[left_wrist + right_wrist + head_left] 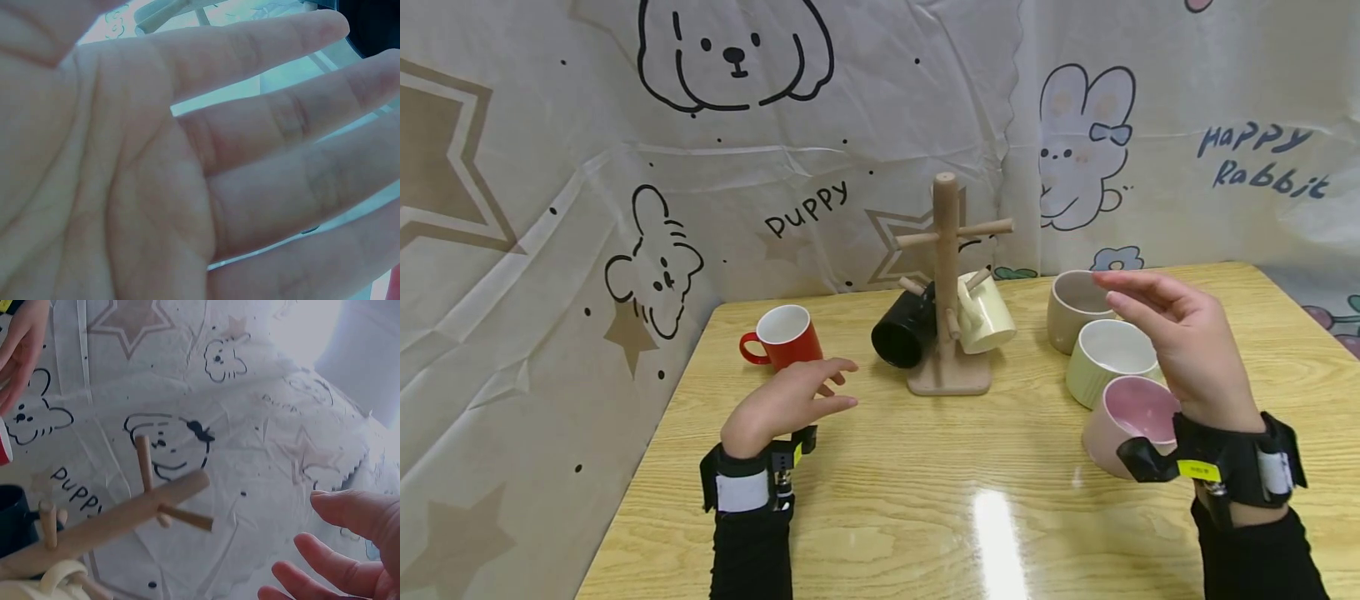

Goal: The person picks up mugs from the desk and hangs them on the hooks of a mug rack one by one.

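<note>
A: ok what's the L hand up to rn?
B: left hand (786, 407) is just in front of the red mug (801, 348), hiding its lower bit in the head view. Fingers wide, pretty straight. Can't tell if they touch it. Mug's upright on the bench (887, 508), handle out to the L, white inside.

A: & the R side?
B: 3 upright ones bunched together: beige mug (1066, 318) at the back, ribbed pale green mug (1092, 377) in the mid, pink mug (1105, 437) up front w/ pink inside. Right hand (1198, 354) is by them, thumb & fingers well apart, so wide too. Fingertips overlap the beige rim in the head view, contact unclear tbh.

A: whats btwn?
B: wooden rack (947, 267). Black mug (897, 333) hangs tilted on its L, too dark to see what's inside. Cream mug (992, 318) hangs tilted on the R.

A: any txt?
B: yep, backdrop cloth (887, 100) says "PUPPY" abt ctr & "Happy Rabbit" upper R, plus cartoon animals. Yellow tag (1198, 470) on the R wrist = too small to read.
</note>
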`<action>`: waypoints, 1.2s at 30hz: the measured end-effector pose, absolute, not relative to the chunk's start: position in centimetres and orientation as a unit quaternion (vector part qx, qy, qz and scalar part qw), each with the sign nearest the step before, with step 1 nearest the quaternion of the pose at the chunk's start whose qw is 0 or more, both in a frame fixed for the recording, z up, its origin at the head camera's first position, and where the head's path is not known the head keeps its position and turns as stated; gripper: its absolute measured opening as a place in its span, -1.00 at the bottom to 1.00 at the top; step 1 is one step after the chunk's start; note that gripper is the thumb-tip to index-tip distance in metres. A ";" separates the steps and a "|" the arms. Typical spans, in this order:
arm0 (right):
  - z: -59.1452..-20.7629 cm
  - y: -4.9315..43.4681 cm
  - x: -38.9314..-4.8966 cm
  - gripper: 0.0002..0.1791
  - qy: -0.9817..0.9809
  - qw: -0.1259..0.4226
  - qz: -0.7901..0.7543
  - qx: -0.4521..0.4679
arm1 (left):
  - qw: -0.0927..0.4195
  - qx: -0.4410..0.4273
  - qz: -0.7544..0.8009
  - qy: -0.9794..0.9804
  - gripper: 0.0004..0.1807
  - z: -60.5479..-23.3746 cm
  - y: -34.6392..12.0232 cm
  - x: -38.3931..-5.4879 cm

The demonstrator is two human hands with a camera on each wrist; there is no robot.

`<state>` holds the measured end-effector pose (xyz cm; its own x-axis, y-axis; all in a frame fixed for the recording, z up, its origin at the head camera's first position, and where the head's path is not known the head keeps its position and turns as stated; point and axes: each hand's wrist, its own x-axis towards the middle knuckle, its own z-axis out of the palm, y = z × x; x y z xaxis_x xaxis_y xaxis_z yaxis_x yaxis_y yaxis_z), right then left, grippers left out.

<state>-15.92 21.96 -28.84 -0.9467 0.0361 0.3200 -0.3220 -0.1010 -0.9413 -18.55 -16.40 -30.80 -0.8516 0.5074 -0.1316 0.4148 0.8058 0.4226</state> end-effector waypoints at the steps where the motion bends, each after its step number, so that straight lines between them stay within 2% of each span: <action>1: -29.2 22.2 -16.0 -0.70 -0.661 0.122 0.734 0.100 | 0.120 0.244 0.193 0.943 -0.49 -30.8 -16.4 -18.6; 10: -30.5 23.0 -17.3 -0.71 -0.679 0.155 0.714 0.072 | 0.120 0.241 0.193 0.944 -0.48 -30.7 -16.5 -18.6; 18: -30.8 23.4 -17.7 -0.68 -0.700 0.126 0.700 0.071 | 0.117 0.243 0.188 0.944 -0.48 -30.7 -16.6 -18.6; 28: -30.4 26.0 -17.2 -0.60 -0.836 0.133 0.533 0.006 | 0.114 0.242 0.185 0.946 -0.49 -30.7 -16.5 -18.6; 31: -30.5 26.4 -17.2 -0.54 -0.861 0.113 0.496 0.001 | 0.116 0.241 0.184 0.946 -0.49 -30.7 -16.4 -18.6; 36: -30.6 26.5 -17.6 -0.43 -0.908 0.047 0.416 0.002 | 0.117 0.239 0.181 0.947 -0.48 -30.8 -16.4 -18.6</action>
